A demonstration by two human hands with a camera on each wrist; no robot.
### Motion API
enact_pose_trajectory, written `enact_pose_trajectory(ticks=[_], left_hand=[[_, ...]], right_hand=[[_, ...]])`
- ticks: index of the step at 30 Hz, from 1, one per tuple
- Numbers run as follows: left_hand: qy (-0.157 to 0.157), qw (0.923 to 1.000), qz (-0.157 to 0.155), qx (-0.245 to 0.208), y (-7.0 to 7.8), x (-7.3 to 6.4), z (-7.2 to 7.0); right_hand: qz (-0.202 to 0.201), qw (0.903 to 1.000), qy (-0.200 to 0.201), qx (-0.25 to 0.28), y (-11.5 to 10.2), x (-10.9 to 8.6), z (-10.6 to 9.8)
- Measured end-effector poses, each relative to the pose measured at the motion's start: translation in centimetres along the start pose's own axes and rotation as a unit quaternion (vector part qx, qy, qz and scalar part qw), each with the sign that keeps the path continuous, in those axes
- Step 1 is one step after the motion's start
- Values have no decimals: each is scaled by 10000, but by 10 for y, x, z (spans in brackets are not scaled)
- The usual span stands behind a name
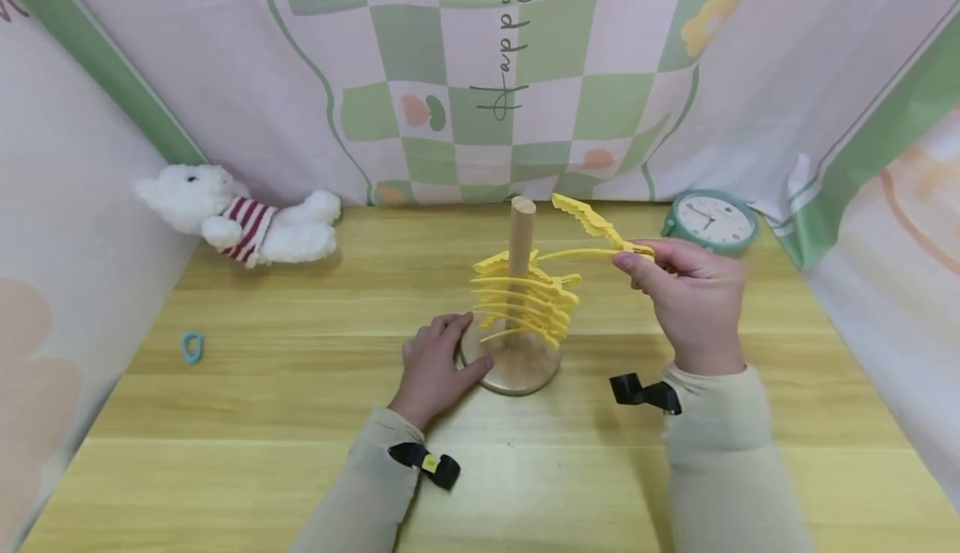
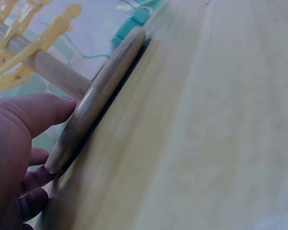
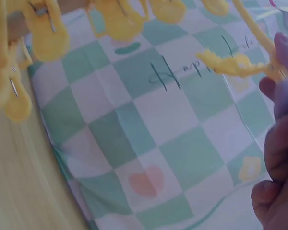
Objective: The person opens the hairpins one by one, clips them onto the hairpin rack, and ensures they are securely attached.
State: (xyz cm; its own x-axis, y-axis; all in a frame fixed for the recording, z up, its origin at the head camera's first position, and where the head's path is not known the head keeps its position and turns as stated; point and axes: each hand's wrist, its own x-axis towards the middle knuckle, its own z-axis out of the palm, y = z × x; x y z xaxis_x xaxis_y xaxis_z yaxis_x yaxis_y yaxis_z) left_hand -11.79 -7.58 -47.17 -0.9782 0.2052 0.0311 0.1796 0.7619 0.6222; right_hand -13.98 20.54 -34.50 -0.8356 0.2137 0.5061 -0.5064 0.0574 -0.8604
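Observation:
My right hand (image 1: pixel 693 299) pinches the tail end of a yellow alligator hair clip (image 1: pixel 588 221), its two toothed arms spread wide. That clip (image 3: pixel 233 65) also shows in the right wrist view, its arms apart. The lower arm reaches left towards a wooden stand (image 1: pixel 522 236) with an upright post and a round base. Several more yellow hair clips (image 1: pixel 558 318) are stacked one above another around the post. My left hand (image 1: pixel 435 369) grips the left edge of the base (image 2: pixel 98 93), thumb on top and fingers along the rim.
A white plush toy (image 1: pixel 292 232) in a striped top lies at the back left. At the back right is a green clock (image 1: pixel 712 221). A small blue ring-shaped object (image 1: pixel 192 347) lies on the left of the wooden table (image 1: pixel 285 470). Patterned cloth (image 1: pixel 480 61) hangs behind.

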Motion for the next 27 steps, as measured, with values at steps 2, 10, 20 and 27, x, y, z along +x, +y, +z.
enact_pose_trajectory(ticks=[2,10,20,27], left_hand=[[7,10000,-3,-5,0,0,0],[30,10000,43,-24,0,0,0],[46,10000,20,-2,-1,1,1],[-13,10000,52,20,0,1,0]], right_hand=[[-32,9999,41,-108,-2,-2,6],[-274,9968,-66,-747,-11,-11,22],[-682,9888,-475,-1237,-19,-21,39],[-623,9863,-575,-1415,-22,-24,46]])
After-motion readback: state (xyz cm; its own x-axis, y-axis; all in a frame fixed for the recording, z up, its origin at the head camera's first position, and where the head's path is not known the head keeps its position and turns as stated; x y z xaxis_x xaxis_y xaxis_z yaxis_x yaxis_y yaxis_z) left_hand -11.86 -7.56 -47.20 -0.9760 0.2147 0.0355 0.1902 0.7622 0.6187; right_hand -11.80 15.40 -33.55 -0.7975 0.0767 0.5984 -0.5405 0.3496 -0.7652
